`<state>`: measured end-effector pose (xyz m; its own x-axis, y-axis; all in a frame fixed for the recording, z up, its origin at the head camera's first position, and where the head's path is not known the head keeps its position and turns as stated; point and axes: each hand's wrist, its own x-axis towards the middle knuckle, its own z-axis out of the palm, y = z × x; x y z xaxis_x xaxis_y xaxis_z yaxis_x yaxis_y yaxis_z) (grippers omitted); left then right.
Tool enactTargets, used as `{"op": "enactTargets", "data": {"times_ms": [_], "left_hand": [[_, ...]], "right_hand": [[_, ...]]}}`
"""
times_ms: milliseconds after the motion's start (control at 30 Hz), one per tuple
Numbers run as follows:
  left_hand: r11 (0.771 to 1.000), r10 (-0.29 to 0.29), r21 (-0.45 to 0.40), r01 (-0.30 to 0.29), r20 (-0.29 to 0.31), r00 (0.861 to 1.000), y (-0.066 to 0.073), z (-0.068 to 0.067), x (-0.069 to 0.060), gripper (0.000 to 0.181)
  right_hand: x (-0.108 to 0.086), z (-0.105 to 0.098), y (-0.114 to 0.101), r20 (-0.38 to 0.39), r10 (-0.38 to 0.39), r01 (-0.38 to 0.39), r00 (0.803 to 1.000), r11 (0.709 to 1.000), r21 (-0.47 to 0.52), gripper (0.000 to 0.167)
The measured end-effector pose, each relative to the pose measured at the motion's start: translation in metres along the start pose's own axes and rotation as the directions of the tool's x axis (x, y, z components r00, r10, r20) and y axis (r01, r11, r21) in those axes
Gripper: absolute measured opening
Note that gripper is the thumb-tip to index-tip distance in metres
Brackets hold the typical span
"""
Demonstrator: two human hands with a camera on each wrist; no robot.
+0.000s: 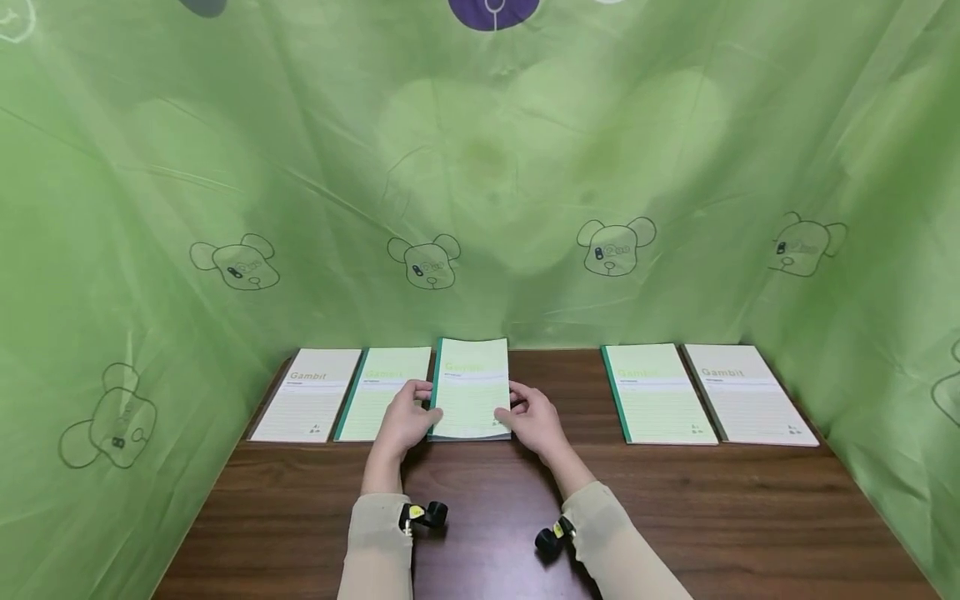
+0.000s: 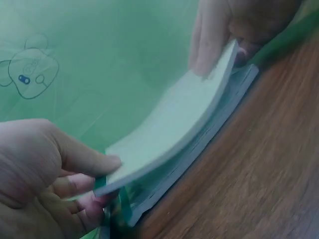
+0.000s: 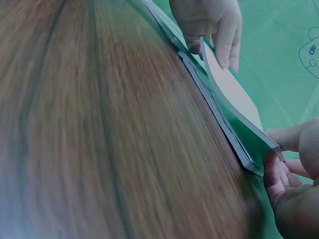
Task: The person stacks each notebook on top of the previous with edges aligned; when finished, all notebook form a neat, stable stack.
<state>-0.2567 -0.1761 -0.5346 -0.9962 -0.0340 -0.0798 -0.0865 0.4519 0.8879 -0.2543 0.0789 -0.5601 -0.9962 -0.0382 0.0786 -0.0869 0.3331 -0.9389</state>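
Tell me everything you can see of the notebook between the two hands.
The closed notebook looks like paper: pale green cover, darker green spine strip down its left edge, faint yellowish lettering near the top, a whitish band below that. It bows, sagging in the middle. The left hand pinches its spine side, the right hand the opposite side, both toward the near corners. Its near edge is raised above what looks like another notebook.

Pale green notebook (image 1: 471,392) (darker green spine), its middle in a sag, just above another notebook (image 3: 218,115)
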Motion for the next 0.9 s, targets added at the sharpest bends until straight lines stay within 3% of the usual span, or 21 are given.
{"op": "enactTargets", "data": {"times_ms": [200, 467, 667, 900], "left_hand": [[0.996, 0.004, 0.084, -0.005, 0.007, 1.000, -0.0016, -0.0037, -0.0024, 0.055], [0.976, 0.027, 0.214, -0.032, 0.028, 0.999, 0.0020, -0.0025, -0.0050, 0.059], [0.970, 0.038, 0.241, -0.046, 0.038, 0.999, 0.0051, -0.0011, -0.0045, 0.060], [0.979, 0.004, 0.204, -0.006, 0.009, 1.000, 0.0049, -0.0013, -0.0036, 0.059]], "right_hand": [[-0.0014, 0.0056, -0.0022, 0.002, -0.009, 0.009, 1.000, 0.993, -0.121, 0.064], [-0.0039, 0.0047, -0.0008, 0.036, 0.000, 0.007, 0.999, 0.979, -0.204, 0.066], [-0.0039, 0.0037, -0.0036, 0.047, 0.002, 0.008, 0.999, 0.980, -0.201, 0.069], [-0.0019, 0.0053, -0.0035, 0.050, 0.020, -0.012, 0.999, 0.987, -0.162, 0.067]]}}
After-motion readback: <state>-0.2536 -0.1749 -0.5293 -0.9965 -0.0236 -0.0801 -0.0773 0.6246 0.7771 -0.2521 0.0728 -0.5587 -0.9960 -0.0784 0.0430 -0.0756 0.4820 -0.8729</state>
